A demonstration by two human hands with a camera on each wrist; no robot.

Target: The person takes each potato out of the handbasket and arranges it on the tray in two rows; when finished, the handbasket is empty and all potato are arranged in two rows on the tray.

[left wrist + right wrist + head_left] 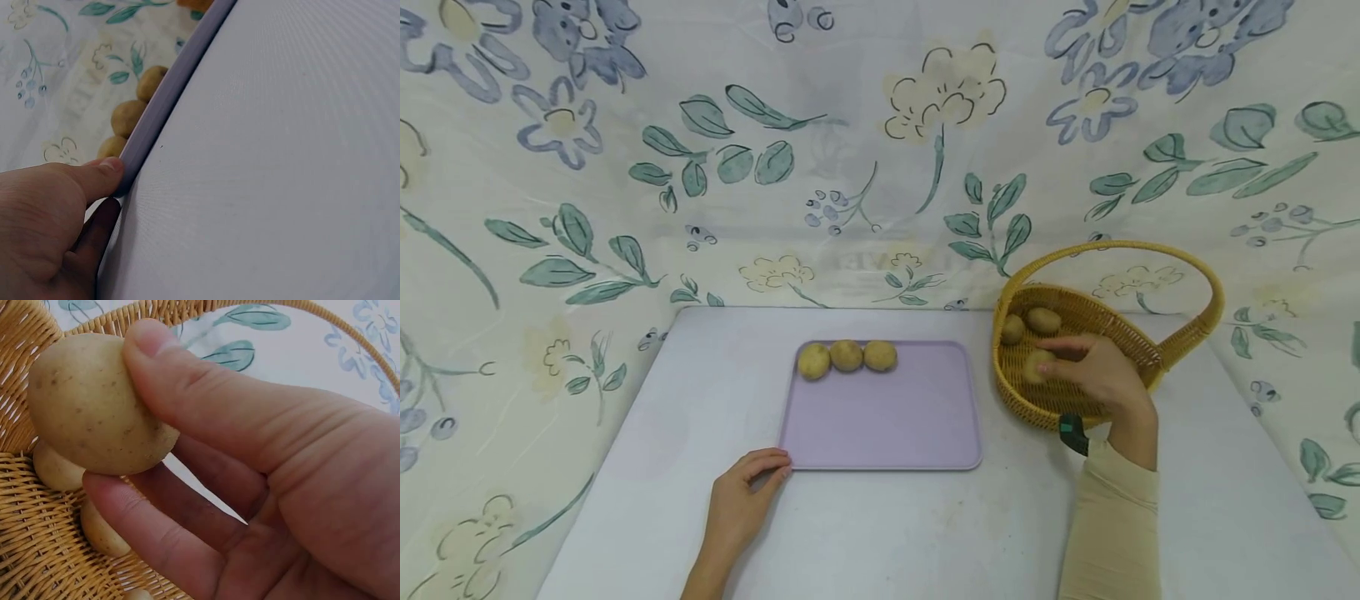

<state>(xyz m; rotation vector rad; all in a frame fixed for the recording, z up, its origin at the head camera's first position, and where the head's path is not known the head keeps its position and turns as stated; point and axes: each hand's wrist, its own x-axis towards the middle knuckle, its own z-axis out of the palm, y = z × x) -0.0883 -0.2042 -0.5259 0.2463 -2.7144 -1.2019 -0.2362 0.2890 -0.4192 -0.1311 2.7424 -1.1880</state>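
My right hand pinches a potato between thumb and fingertips, over the inside of a wicker basket. Two more potatoes, one at the basket's left wall and one beside it, lie behind the hand in the head view. With thumb and fingers, my left hand holds the near left corner of a lilac tray. Along the tray's far edge, starting at its left corner, three potatoes sit side by side in a row.
The basket's tall arched handle rises over its right part. Tray and basket stand on a white table, the basket to the tray's right. A floral cloth hangs behind the table.
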